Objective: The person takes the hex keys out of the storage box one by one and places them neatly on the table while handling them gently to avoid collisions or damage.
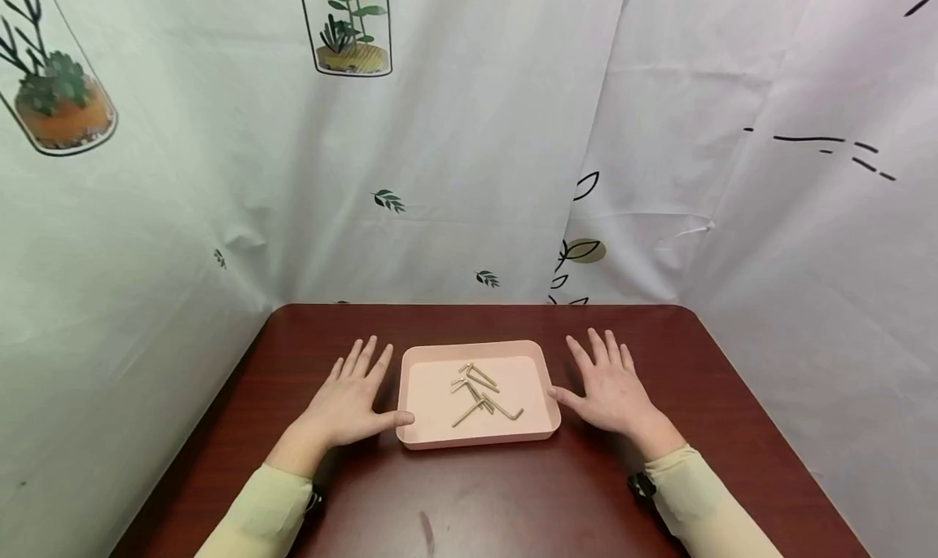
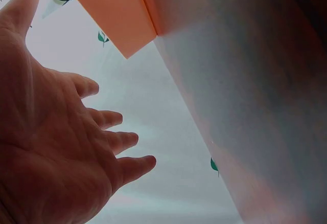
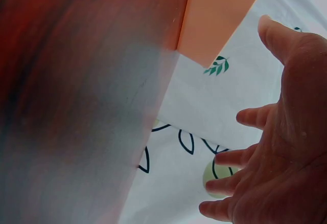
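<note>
In the head view a shallow pink tray (image 1: pixel 432 371) sits on the table with several brass-coloured hex keys (image 1: pixel 484 395) lying in a loose pile inside it. My left hand (image 1: pixel 348 403) is spread at the tray's left side, its thumb overlapping the left rim in this view. On the other side my right hand (image 1: pixel 608 391) is spread too, with the thumb tip right at the tray's right rim. Both wrist views show straight, parted fingers and bare palms beside the tray's outer wall (image 2: pixel 112 9). Neither hand holds anything.
The dark red-brown table (image 1: pixel 476 501) has rounded far corners. White curtains (image 1: pixel 469 151) printed with plants and leaves hang behind it and along both sides. A dark wrist strap (image 1: pixel 642 485) shows at the right sleeve.
</note>
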Demonstrator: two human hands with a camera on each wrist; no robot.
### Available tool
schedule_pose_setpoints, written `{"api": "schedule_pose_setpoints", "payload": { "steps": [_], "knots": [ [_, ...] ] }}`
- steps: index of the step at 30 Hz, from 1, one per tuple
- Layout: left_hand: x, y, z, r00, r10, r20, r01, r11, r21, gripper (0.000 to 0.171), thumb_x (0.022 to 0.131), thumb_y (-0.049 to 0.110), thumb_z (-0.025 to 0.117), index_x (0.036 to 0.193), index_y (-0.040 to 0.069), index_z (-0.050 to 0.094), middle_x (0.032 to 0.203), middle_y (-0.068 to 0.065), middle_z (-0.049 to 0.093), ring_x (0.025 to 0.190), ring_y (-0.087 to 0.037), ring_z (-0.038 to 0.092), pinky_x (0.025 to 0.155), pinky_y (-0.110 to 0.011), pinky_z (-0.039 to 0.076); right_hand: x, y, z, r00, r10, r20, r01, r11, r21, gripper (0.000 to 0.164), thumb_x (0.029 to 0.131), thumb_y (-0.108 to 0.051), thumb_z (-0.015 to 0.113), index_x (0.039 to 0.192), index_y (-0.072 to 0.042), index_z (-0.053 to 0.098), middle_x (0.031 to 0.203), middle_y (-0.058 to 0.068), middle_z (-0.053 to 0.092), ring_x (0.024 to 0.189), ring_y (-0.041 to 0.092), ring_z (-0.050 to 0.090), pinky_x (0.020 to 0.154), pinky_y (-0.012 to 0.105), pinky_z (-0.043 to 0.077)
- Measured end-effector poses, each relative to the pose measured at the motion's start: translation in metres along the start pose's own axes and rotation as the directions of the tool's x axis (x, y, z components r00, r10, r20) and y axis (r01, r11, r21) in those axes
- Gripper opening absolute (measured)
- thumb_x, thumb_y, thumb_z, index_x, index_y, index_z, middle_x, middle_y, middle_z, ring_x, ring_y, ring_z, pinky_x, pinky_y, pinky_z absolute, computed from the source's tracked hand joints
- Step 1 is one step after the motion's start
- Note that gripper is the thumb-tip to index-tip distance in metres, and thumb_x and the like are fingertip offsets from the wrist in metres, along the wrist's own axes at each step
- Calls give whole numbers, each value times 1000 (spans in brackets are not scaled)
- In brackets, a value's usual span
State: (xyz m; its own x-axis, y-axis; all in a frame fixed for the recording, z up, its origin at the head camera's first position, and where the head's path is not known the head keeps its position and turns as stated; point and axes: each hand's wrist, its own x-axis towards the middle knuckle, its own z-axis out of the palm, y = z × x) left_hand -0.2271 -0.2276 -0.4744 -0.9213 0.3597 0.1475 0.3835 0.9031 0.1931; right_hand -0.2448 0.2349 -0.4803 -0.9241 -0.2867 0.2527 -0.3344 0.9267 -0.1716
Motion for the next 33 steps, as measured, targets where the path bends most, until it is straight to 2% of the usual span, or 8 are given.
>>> {"api": "schedule_pose_setpoints", "payload": {
  "steps": [8, 19, 33],
  "knots": [
    [0, 0, 0, 1000, 7, -2, -7, 1000, -6, 126, 88, 84, 73, 175, 2, 32, 181, -30, 20, 167, -53, 17, 125, -76, 28, 0, -1, 0, 1000, 6, 11, -6, 1000, 11, 98, 98, -66, 74, 169, -5, 45, 173, 36, 32, 161, 62, 21, 126, 79, 20],
    [-1, 5, 0, 999, 7, 52, -5, 999, -37, 129, 87, 85, 73, 174, 0, 30, 180, -30, 22, 166, -52, 21, 127, -73, 28, 0, -2, 0, 1000, -3, 9, 3, 1000, 12, 99, 97, -66, 74, 169, -5, 45, 173, 36, 32, 162, 62, 21, 127, 78, 20],
    [0, 11, 3, 995, 20, 93, -16, 999, -42, 133, 86, 86, 73, 174, -3, 28, 180, -29, 24, 166, -50, 23, 126, -73, 30, 0, -3, 5, 1000, -13, 4, 13, 1000, 20, 98, 97, -65, 75, 170, -6, 44, 172, 36, 34, 161, 61, 26, 126, 77, 26]
  ]
}}
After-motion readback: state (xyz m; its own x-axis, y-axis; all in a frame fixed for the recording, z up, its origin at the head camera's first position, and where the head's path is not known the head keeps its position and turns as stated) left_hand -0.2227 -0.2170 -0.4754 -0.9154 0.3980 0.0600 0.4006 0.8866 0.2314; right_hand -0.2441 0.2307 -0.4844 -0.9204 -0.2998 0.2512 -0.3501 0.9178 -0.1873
